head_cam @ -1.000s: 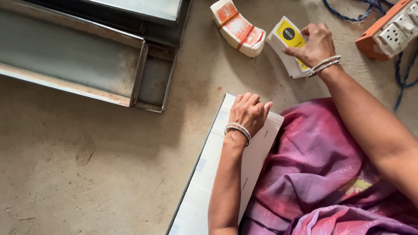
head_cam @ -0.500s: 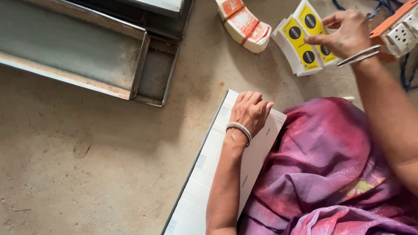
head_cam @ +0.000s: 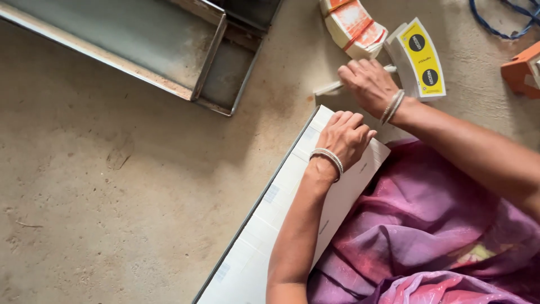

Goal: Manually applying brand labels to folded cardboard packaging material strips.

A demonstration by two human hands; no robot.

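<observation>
My left hand (head_cam: 346,135) rests with curled fingers on the top end of a long white stack of flat sheets (head_cam: 264,225) that lies on the floor against my purple-clad lap. Just beyond that stack, my right hand (head_cam: 368,84) has its fingers closed over a thin white strip (head_cam: 326,88). A stack of yellow fan-shaped card blanks with black dots (head_cam: 422,59) lies right of that hand, apart from it. Further up sits a banded stack of orange and white blanks (head_cam: 354,22).
A grey metal tray with raised edges (head_cam: 208,62) lies at the top left on the concrete floor (head_cam: 112,186). An orange box (head_cam: 523,70) and a blue cable (head_cam: 500,19) are at the top right. Purple cloth (head_cam: 427,225) covers the lower right.
My right hand has let go of the yellow blanks, which now lie on the floor, and has moved left and down onto the white strip. My left hand stays on the white stack.
</observation>
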